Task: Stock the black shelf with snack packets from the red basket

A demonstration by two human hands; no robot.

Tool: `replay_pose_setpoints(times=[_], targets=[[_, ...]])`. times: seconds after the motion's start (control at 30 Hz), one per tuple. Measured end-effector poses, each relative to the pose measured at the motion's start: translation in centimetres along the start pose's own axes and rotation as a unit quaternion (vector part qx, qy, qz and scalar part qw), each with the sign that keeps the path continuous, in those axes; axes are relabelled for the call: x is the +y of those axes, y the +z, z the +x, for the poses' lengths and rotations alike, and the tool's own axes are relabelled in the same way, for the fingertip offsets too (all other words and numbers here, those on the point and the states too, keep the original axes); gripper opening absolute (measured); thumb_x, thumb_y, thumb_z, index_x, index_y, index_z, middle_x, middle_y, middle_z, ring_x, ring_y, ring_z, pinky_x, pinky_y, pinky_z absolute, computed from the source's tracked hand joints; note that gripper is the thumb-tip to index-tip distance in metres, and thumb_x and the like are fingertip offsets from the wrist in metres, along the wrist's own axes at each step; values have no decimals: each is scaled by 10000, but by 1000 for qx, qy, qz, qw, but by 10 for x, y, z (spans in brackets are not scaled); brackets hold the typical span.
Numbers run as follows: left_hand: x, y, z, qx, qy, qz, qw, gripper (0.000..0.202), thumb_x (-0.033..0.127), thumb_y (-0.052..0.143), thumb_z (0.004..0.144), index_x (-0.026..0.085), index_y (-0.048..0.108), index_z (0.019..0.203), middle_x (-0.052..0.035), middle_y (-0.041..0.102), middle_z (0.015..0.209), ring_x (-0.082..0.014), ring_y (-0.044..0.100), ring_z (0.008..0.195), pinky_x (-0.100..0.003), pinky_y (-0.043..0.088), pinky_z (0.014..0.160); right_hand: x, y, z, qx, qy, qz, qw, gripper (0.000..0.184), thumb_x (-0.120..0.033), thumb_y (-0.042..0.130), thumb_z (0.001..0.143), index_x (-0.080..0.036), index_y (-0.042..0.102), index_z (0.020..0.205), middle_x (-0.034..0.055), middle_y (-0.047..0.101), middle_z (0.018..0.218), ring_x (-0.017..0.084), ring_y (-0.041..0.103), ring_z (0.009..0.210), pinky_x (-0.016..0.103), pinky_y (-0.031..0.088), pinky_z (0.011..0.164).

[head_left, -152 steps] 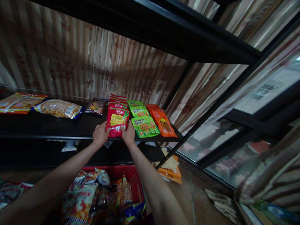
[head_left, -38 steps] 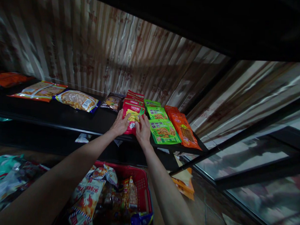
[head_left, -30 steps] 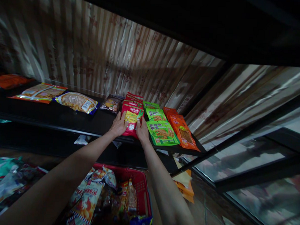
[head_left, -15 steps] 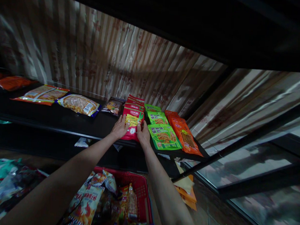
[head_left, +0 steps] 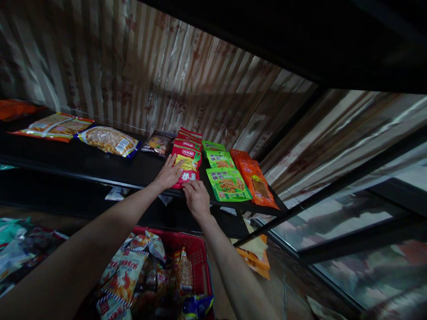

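A red snack bag with yellow sticks pictured on it lies at the front of a row of matching red bags on the black shelf. My left hand rests along its left side, fingers stretched over the front. At the bag's lower right corner is my right hand, its fingers bent together on the bottom edge; the thumb is partly hidden. Just right of it stand green snack bags in a row, then orange bags. A dark brown bag lies left of the red row.
Further left on the shelf are a blue-edged bag and an orange-and-yellow bag. Below stands a red basket of snack packets, with more plastic packaging at left. A black post slants at the right.
My right hand has slid from the red bag's right side down to its lower corner, with fingers curling. My left hand stays on the left side. The view has shifted slightly.
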State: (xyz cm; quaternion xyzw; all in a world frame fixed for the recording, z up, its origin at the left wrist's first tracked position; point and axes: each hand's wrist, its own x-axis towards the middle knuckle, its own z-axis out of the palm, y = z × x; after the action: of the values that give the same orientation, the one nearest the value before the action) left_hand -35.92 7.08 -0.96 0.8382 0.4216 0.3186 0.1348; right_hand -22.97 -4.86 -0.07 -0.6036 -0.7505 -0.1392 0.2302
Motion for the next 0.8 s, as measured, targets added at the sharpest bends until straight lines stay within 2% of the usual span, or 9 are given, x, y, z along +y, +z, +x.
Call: replay_pose_setpoints(times=[0.23,0.4,0.57,0.7,0.8], targets=[[4,-2,0,-6,-9,17,1000,498,328,313,931,139,423,1379,-121,218,1528,-308,60,1419,-458,180,1140,1,1,2,-6,-28,-44,999,312,-230,372,937,-252,677,999,69,658,938,227,496,909,343,403,794],[6,-1,0,-9,-8,34,999,527,321,277,940,67,388,1389,-165,229,1515,-305,45,1419,-440,143,1151,4,-5,0,-19,-52,-2,998,298,-237,383,935,-245,679,977,50,666,906,210,506,894,317,433,827],[6,1,0,-1,-18,20,1000,521,337,297,937,91,385,1387,-162,233,1516,-309,63,1419,-496,226,1119,2,-7,-5,-1,-52,27,998,247,-221,433,905,-228,676,951,73,646,882,222,517,884,351,467,827],[6,1,0,18,-12,17,1000,507,322,318,930,87,400,1373,-158,256,1510,-307,74,1419,-500,213,1125,0,-3,-9,21,-41,56,997,240,-242,453,893,-232,676,980,81,629,910,225,527,897,375,479,841],[9,-1,-2,8,-20,13,1000,509,317,323,930,84,396,1377,-168,232,1516,-316,66,1418,-498,216,1122,2,-2,-11,34,-40,86,995,251,-251,454,893,-231,671,1018,76,628,941,217,537,917,373,482,860]])
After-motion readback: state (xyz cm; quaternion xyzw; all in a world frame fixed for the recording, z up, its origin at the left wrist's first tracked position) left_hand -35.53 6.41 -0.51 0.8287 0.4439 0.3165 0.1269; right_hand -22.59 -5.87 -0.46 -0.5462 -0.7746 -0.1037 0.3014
